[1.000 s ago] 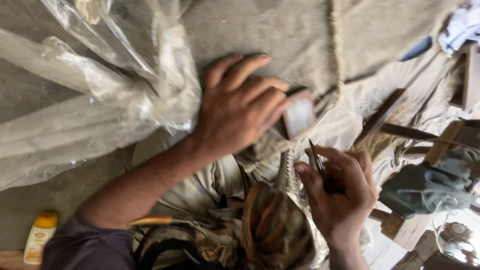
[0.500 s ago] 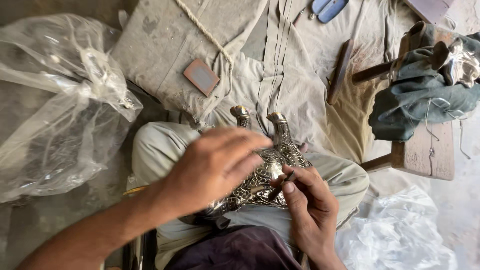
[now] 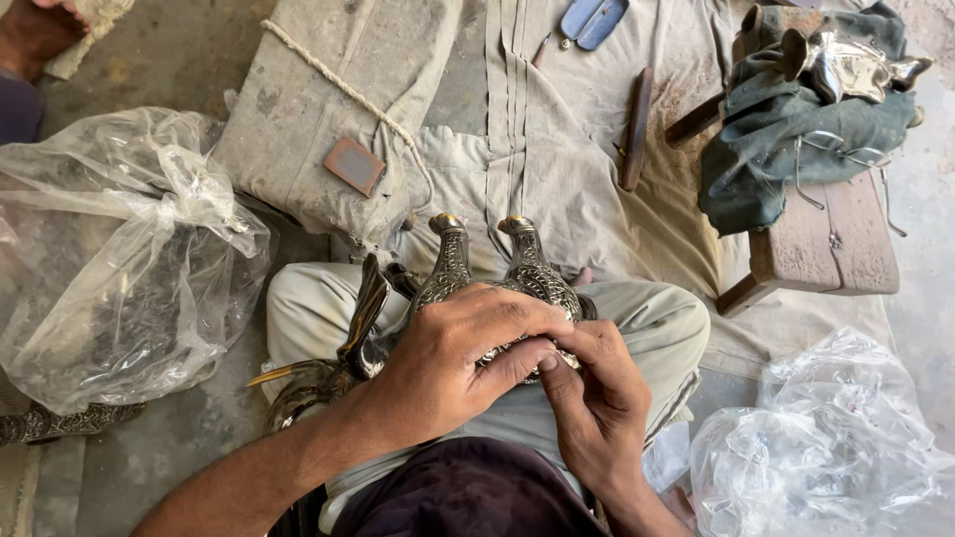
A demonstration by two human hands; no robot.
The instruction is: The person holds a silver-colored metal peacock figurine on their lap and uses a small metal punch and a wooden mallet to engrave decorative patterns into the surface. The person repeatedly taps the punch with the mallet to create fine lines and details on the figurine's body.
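Bare concrete floor (image 3: 149,477), wooden bench (image 3: 826,249) at right, daylight.

Dark metal birds (image 3: 497,273) are covered in fine silver engraved patterning, with brass-coloured heads. Pale khaki trousers (image 3: 647,323) are seen beneath them. A rust-brown block (image 3: 354,165) is set on grey-beige sacking (image 3: 328,80). A dull green cloth (image 3: 766,159) is draped over the reddish-brown bench (image 3: 836,249).

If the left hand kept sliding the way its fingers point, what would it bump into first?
The left hand lies over the metal bird figures, fingers pointing toward the right hand. Going straight on, it would likely meet the right hand's fingers first; they already look to be touching.
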